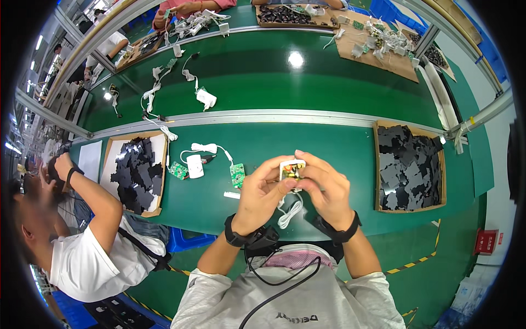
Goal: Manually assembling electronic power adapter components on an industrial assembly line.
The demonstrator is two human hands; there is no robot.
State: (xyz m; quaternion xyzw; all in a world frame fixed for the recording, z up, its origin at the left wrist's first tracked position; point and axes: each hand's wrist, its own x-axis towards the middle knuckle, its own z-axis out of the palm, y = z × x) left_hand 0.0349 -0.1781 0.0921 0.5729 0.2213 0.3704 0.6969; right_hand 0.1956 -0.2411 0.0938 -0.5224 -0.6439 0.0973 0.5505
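Observation:
Between my two hands, over the near part of the green table, is an open white power adapter housing (292,169). Its open side shows a circuit board with small yellow and dark parts. My left hand (261,188) grips it from the left, and my right hand (325,185) closes on it from the right, both thumbs at its lower edge. A bundled white cable (290,213) hangs below it. Just left of my left hand lies a green circuit board (237,175), joined to a white cable. Beyond that are a white adapter housing (195,166) and another green board (178,170).
A cardboard tray (378,164) of black sheet pieces stands at right, a similar tray (158,211) at left. A metal rail (263,117) separates my table from the green conveyor (263,82), which carries adapters and cables. At left sits a co-worker in a white shirt (90,257).

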